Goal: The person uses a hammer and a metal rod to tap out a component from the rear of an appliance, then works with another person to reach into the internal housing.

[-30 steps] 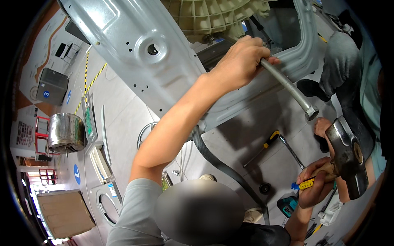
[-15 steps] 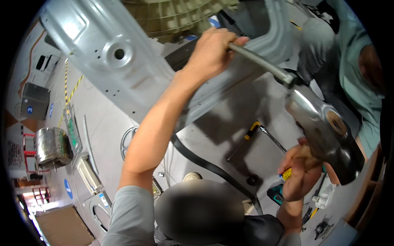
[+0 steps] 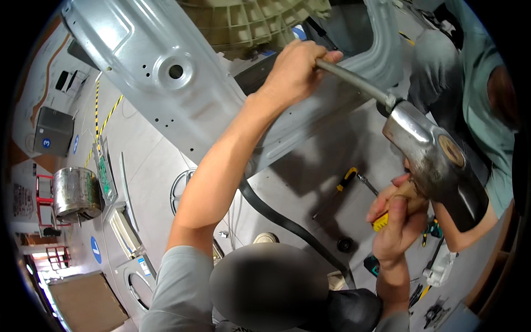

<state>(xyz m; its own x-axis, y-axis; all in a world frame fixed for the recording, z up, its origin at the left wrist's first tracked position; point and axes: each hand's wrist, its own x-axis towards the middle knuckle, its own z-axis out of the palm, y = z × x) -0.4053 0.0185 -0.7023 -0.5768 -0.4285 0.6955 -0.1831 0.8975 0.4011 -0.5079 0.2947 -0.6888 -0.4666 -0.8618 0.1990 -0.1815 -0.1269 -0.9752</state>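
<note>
My left hand [image 3: 296,69] is closed round a grey metal rod [image 3: 354,80], which slants down-right from a pale ribbed plastic tub [image 3: 254,22] in a grey sheet-metal housing [image 3: 127,66]. A large steel hammer head [image 3: 420,144] meets the rod's hex-headed end, touching or very close. My right hand [image 3: 398,227] is wrapped round the hammer's wooden handle just below the head, with a yellow item [image 3: 380,221] at its fingers, partly hidden. A dark corrugated hose [image 3: 282,221] runs below the housing.
A co-worker [image 3: 487,138] crouches close at right. On the floor lie a yellow-black screwdriver [image 3: 347,178], a socket wrench [image 3: 366,182] and other tools. At left are a steel drum [image 3: 74,193], a washer front panel [image 3: 133,276] and a cardboard sheet [image 3: 80,304].
The hammer head has risen leftward from below the rod's end to meet it. My left hand and the rod sit higher and further left in the picture, as does the housing.
</note>
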